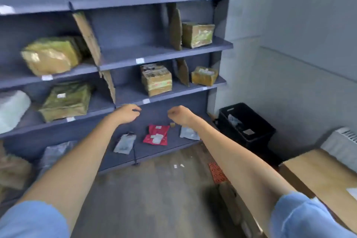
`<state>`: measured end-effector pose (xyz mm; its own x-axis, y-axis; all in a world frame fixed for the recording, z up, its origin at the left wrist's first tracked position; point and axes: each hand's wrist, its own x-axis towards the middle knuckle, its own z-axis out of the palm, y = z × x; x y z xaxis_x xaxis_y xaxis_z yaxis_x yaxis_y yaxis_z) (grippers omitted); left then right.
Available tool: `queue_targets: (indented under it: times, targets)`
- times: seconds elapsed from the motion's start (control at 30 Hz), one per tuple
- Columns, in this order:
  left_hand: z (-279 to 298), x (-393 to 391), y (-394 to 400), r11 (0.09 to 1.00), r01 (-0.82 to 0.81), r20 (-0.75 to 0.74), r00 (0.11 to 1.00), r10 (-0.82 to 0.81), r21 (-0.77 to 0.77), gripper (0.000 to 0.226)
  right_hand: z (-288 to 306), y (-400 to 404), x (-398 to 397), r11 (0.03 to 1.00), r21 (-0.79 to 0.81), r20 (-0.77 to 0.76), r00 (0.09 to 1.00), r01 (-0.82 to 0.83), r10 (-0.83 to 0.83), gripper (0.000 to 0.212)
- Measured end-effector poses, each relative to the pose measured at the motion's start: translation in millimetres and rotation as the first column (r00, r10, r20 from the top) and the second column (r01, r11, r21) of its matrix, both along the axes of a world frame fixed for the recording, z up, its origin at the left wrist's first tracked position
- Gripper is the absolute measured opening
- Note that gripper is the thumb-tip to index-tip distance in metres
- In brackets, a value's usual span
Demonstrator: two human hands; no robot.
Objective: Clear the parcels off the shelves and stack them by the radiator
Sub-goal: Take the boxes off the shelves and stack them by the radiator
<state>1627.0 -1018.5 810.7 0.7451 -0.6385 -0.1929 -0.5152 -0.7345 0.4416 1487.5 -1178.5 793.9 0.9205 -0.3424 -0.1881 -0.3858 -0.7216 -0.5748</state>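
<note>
Blue-grey shelves (162,52) hold taped brown parcels: one at upper right (198,34), a box on the middle shelf (156,79), a small one beside it (204,75), and two larger ones at left (51,55) (66,100). A red pouch (156,135) and two grey pouches (125,143) (189,133) lie on the bottom shelf. My left hand (127,112) and my right hand (178,115) reach out side by side below the middle shelf's front edge, fingers loosely curled, holding nothing. A white radiator (342,144) shows at right.
A black crate (246,121) stands on the floor right of the shelves. A large brown carton (320,177) lies in front of the radiator. Cardboard dividers (87,36) lean between shelf bays. A white bag (11,109) sits at far left. An orange-red object (217,173) lies on the floor.
</note>
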Motion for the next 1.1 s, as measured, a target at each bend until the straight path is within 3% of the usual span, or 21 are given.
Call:
queue_targets:
  times: [0.13,0.33,0.6,0.73,1.0,1.1]
  targets:
    - [39.4,44.6,141.4,0.974,-0.202,-0.011,0.979,0.202,-0.104,0.036,54.7,122.3,82.0,0.977,0.002,0.169,0.963,-0.214,0.211,0.033]
    - [31.2,90.6,323.7,0.877,-0.456,-0.023,0.888,0.459,-0.152,0.037,76.6,269.3,193.6,0.878,0.007,0.176,0.865,-0.478,0.47,0.034]
    - [26.0,203.6,480.4,0.742,-0.651,-0.095,0.758,0.645,-0.16,0.035,66.3,409.4,371.0,0.811,0.016,0.192,0.798,-0.585,0.571,0.038]
    - [42.2,262.9,554.2,0.723,-0.681,-0.042,0.731,0.681,-0.112,0.032,82.1,490.0,455.9,0.757,0.03,0.188,0.747,-0.653,0.638,0.037]
    - [28.0,334.2,723.8,0.588,-0.796,-0.076,0.601,0.795,-0.147,0.034,62.8,672.3,557.8,0.632,0.047,0.133,0.632,-0.774,0.764,0.031]
    - [18.3,354.4,798.3,0.579,-0.805,-0.091,0.591,0.802,-0.127,0.036,58.4,749.5,590.3,0.612,0.022,0.142,0.609,-0.79,0.781,0.031]
